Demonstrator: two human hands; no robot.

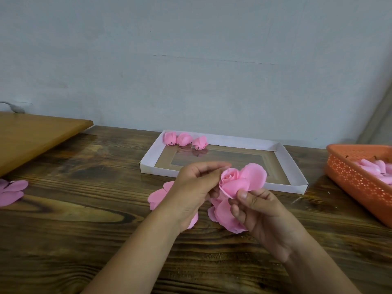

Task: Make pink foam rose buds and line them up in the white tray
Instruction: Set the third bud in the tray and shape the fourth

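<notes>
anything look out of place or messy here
Slightly: loose pink petals lie at the table's left edge, far from the orange basket. The three buds sit neatly along the white tray's far wall.

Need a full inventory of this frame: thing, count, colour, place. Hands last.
finished rose buds: 3, pink, in a row at the tray's far-left corner
white tray: 1, white walls, far centre of the table
half-made rose: 1, pink, held between both hands
loose petals: several, pink, on the table under the hands
petal cluster: 1, pink, table's left edge
basket: 1, orange, right edge, pink foam pieces inside
table: 1, dark wood
board: 1, light wood, far left
left hand: pinches the rose
right hand: grips its petals
</notes>
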